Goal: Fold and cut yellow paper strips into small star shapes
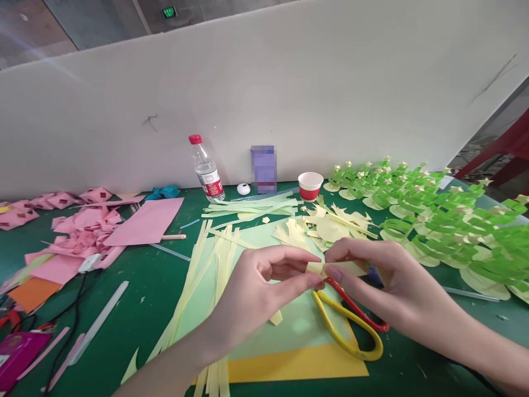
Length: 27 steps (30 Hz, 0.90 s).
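Note:
Between my two hands is a pale yellow paper strip (349,268), partly folded at the end near my fingertips. My left hand (275,275) pinches its folded end between thumb and fingers. On the other side my right hand (372,275) pinches the same strip, its thumb pressed on top. Scissors with red and yellow handles (349,331) lie just below the hands, their blades hidden. They rest on light green paper sheets (256,336) over a yellow-orange sheet (297,364). Long pale yellow strips (215,286) lie left of my left hand.
Paper scraps (334,220) lie behind my hands, beside a paper cup (310,186). A water bottle (206,171) stands at the back. Green spiral paper trees (446,220) crowd the right. Pink paper pieces (86,226) and a white glue stick (99,322) lie left.

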### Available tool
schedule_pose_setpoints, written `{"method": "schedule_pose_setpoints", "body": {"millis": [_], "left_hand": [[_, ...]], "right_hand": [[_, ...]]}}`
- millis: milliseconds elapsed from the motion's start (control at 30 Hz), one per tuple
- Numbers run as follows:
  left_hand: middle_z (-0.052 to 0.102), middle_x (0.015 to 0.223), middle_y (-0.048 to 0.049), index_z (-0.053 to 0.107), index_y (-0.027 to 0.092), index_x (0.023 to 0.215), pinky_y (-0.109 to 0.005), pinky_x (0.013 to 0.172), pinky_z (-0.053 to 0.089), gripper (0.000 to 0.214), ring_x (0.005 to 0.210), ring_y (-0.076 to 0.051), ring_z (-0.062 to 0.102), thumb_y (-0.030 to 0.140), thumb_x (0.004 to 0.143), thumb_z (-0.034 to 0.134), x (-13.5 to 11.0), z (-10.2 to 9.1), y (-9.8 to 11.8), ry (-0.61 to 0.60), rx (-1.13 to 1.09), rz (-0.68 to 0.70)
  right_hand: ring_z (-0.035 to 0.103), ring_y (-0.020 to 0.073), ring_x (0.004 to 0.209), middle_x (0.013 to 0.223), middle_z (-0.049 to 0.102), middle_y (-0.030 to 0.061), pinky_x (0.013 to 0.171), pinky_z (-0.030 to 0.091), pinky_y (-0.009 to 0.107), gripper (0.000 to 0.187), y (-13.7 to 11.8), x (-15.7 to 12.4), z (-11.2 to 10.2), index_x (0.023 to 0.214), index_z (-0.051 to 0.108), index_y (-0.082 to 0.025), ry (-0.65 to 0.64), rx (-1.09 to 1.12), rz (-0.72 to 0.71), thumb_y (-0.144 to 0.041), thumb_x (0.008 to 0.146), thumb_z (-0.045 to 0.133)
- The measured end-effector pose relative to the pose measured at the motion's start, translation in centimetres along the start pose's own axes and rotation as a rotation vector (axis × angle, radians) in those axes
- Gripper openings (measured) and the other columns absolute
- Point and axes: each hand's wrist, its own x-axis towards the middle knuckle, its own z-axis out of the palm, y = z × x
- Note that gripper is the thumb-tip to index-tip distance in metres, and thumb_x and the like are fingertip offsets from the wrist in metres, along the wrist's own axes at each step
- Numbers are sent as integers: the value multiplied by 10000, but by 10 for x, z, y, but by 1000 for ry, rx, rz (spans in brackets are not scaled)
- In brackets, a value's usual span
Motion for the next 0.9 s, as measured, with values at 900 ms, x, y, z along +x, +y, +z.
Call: {"method": "schedule_pose_setpoints", "body": {"millis": [900], "left_hand": [[639,838,37,620,213,833,-139,644,469,107,780,-88,590,216,745,680,-2,1,-1,17,-48,81]], "right_hand": [[469,107,504,546,530,-18,483,375,210,297,-2,-2,-3,600,505,-199,-87,-25,-87,-231,883,423]]}}
